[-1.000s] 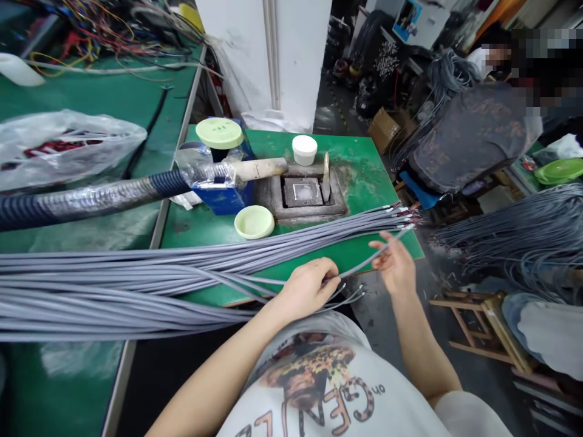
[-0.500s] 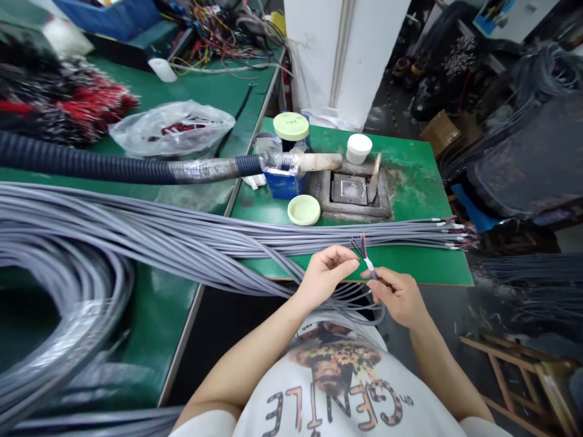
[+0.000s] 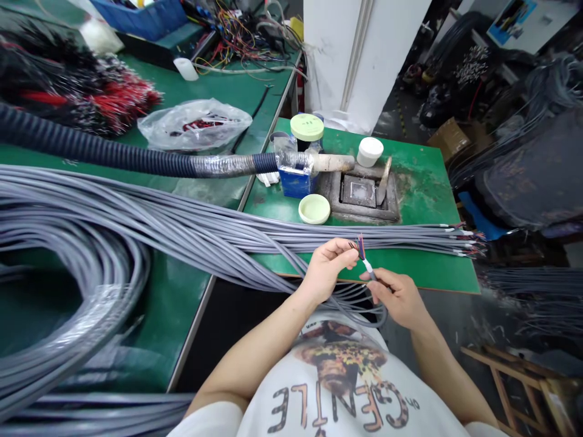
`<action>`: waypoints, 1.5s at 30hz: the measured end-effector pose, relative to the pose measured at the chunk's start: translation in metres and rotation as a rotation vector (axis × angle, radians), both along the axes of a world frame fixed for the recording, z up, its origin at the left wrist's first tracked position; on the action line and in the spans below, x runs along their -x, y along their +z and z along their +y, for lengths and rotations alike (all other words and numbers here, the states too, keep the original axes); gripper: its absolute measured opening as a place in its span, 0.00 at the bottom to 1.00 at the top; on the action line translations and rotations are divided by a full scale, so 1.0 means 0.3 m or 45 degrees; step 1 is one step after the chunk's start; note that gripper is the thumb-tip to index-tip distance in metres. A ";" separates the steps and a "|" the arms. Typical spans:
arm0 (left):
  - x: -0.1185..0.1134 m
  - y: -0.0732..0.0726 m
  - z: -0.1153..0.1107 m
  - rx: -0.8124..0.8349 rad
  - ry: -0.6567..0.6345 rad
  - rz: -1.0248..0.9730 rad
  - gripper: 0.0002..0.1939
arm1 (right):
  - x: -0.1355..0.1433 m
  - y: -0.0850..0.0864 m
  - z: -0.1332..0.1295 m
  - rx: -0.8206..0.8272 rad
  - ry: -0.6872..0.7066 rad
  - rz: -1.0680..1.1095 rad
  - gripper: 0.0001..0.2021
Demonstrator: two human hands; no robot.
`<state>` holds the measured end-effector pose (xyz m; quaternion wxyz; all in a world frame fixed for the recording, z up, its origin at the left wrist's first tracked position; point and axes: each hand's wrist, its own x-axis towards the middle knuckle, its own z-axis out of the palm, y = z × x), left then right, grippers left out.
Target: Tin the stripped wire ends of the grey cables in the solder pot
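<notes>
Between my hands is the stripped end of a grey cable, tilted upward, with a white band below its fanned thin coloured wires. My right hand is closed round the grey sheath just under that band. From the other side my left hand pinches at the dark wires, thumb and forefinger close together. Behind both hands a thick bundle of grey cables runs across the bench, its stripped ends lying at the right.
On the green bench stand a framed metal pot with a flat stick, a white tub, a green-lidded jar and a loose lid. A ribbed hose reaches in from the left, above coiled cables.
My left hand has closed in on the cable's coloured wires and now touches them. My right hand keeps its hold on the sheath. The view has shifted slightly left.
</notes>
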<state>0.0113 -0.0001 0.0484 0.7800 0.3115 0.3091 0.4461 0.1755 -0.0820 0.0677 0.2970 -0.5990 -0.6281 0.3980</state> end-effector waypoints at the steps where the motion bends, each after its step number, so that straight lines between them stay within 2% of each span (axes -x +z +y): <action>1: 0.000 0.001 0.001 0.029 -0.012 -0.023 0.12 | -0.003 0.001 0.001 0.011 -0.004 0.010 0.12; 4: -0.006 -0.001 -0.001 0.100 -0.035 -0.051 0.12 | -0.005 0.010 0.017 0.024 -0.054 0.055 0.13; 8: -0.028 -0.010 -0.015 0.057 -0.016 -0.037 0.10 | 0.013 0.029 0.066 -0.066 -0.178 0.127 0.17; 13: -0.047 -0.018 -0.031 -0.027 0.095 -0.022 0.09 | 0.042 0.061 0.131 -0.251 -0.260 -0.007 0.10; 18: -0.039 -0.020 -0.031 -0.095 0.282 0.017 0.10 | 0.059 0.084 0.179 -0.382 -0.151 -0.175 0.07; 25: -0.020 -0.041 -0.015 -0.096 0.289 -0.012 0.09 | 0.085 0.119 0.284 -0.348 -0.031 -0.184 0.09; 27: 0.003 -0.041 -0.008 -0.222 0.259 0.128 0.08 | 0.093 0.137 0.338 -0.346 -0.009 -0.225 0.10; 32: 0.073 -0.062 0.020 -0.992 0.369 0.811 0.05 | 0.117 0.150 0.520 -0.300 0.129 -0.419 0.12; 34: 0.085 -0.082 0.034 -1.149 0.380 0.990 0.07 | 0.133 0.134 0.592 -0.276 0.195 -0.528 0.12; 39: 0.079 -0.118 0.052 -1.272 0.320 1.156 0.08 | 0.177 0.080 0.711 -0.168 0.286 -0.859 0.11; 45: 0.076 -0.118 0.055 -1.300 0.297 1.189 0.08 | 0.205 0.043 0.756 -0.104 0.349 -1.102 0.10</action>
